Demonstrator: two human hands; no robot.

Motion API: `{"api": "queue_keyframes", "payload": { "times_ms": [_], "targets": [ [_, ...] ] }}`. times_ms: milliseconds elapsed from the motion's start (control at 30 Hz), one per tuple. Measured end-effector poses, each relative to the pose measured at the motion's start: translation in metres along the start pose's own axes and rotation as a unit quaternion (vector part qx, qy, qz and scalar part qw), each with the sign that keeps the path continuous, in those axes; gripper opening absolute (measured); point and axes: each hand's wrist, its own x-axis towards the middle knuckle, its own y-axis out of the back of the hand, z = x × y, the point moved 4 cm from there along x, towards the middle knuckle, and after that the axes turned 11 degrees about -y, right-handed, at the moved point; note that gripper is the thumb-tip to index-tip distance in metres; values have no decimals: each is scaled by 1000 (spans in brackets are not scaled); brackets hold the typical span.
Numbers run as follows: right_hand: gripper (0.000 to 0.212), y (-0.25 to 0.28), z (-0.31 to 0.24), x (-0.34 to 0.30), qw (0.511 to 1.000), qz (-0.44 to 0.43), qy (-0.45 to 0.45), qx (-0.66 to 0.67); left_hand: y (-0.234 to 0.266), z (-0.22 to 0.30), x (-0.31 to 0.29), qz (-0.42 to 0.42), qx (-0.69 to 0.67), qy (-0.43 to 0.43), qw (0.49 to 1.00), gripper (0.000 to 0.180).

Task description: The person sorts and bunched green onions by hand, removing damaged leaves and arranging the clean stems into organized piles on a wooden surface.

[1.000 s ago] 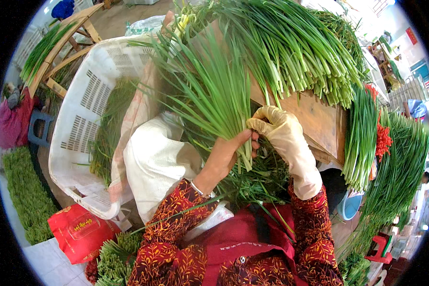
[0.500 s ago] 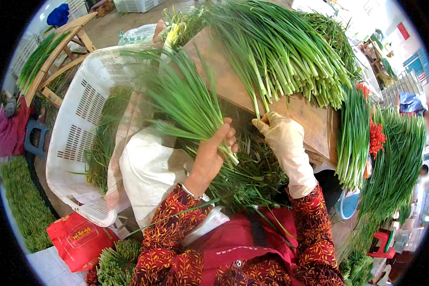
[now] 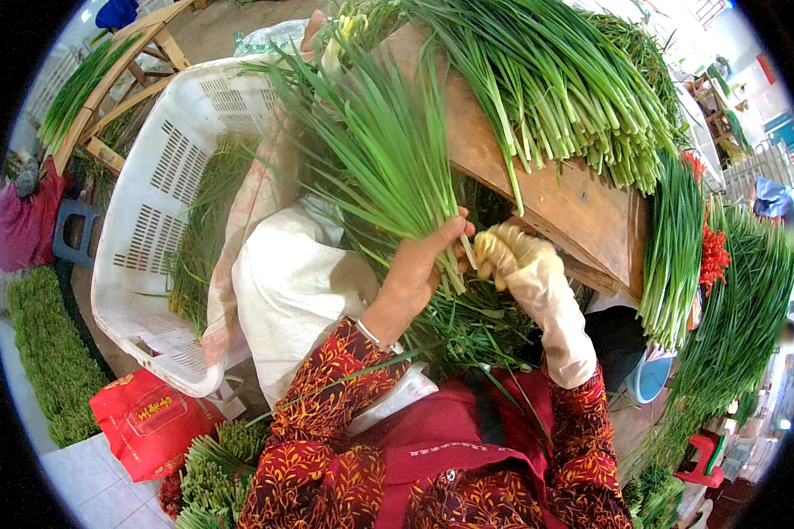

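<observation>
A fanned bunch of green chives (image 3: 379, 159) is gripped near its pale stem ends by my bare left hand (image 3: 410, 278), leaves spreading up and to the left. My right hand (image 3: 525, 264), in a cream glove, is beside those stem ends with its fingers curled. One pale stem comes close to the gloved fingertips; whether they pinch it is unclear. Beyond my hands, a thick pile of chives (image 3: 547, 97) lies on a wooden board (image 3: 582, 216), cut ends toward me. One stalk hangs over the board's near edge. Loose leaf trimmings (image 3: 481, 326) lie below my hands.
At left stands a white slotted crate (image 3: 137, 264) holding loose greens, with a white sack (image 3: 295, 286) beside it. A red bag (image 3: 150, 428) lies at lower left. Chive bundles (image 3: 675, 256) hang at the board's right end, above a light-blue bucket (image 3: 653, 377). A person sits at far left.
My right hand has come away from the pile on the board, down to the stem ends of my bunch. My left hand has moved right, bringing the bunch closer to it.
</observation>
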Motion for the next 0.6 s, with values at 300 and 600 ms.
{"api": "queue_keyframes", "payload": {
  "times_ms": [300,600],
  "targets": [
    [22,1,-23,26,981,133,47,-134,-7,1,-1,-45,115,-92,988,18],
    [12,13,-12,-14,964,113,99,221,5,0,2,1,-16,-1,1000,26]
  ]
}}
